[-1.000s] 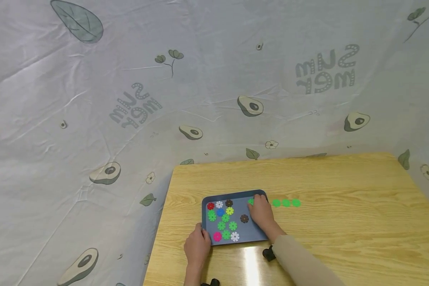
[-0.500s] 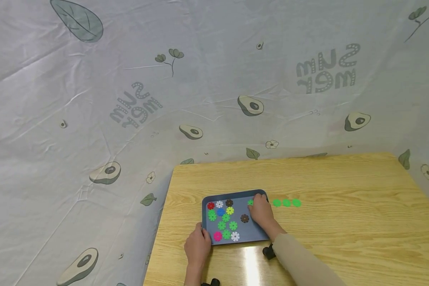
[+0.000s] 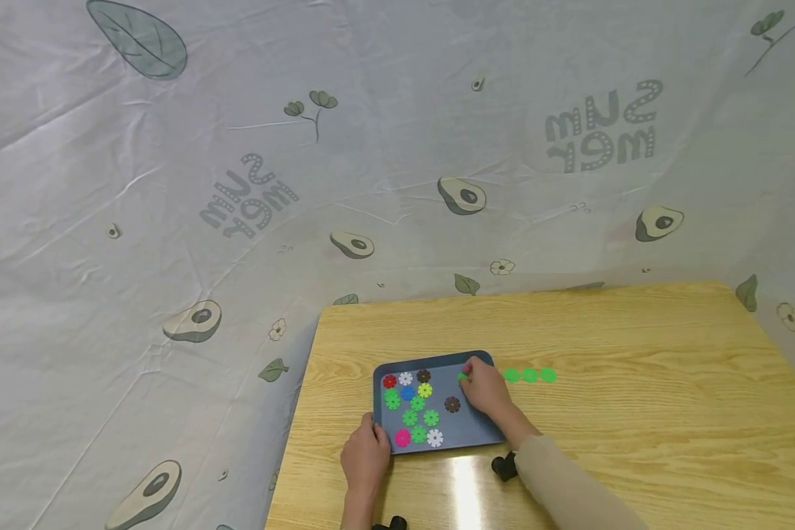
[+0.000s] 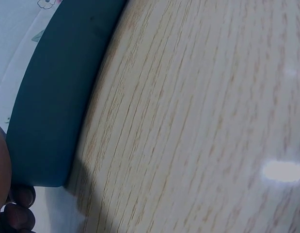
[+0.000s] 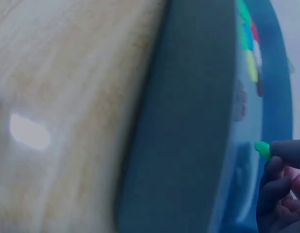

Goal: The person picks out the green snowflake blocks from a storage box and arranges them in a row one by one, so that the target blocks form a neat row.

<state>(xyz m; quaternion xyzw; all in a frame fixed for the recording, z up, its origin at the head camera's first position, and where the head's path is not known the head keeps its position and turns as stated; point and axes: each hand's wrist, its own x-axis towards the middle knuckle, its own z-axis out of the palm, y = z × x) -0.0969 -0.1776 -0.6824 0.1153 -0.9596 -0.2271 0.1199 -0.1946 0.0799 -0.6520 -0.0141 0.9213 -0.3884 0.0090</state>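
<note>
A dark blue-grey tray (image 3: pixel 464 436) lies on the wooden table, with flower-shaped plastic discs in it. My left hand (image 3: pixel 366 455) grips the tray's near left corner; in the left wrist view its thumb and curled fingertips (image 4: pixel 20 213) are at the end of the tray wall (image 4: pixel 53 92). Over the tray's far right part, my right hand (image 3: pixel 487 387) pinches a green disc (image 5: pixel 263 149) between thumb and finger. A brown disc (image 3: pixel 452 404) lies in the tray just left of this hand. The palm is hidden in the head view.
Three green discs (image 3: pixel 530 375) lie in a row on the table right of the tray. Red (image 3: pixel 389 381), blue (image 3: pixel 407 393), yellow (image 3: pixel 425 390), pink (image 3: pixel 403 438), white and more green discs fill the tray's left side. A printed cloth (image 3: pixel 384 184) hangs behind the table.
My right wrist and forearm have shifted slightly right, and the hand has turned with its fingers at the green disc. The left hand and the tray have stayed in place.
</note>
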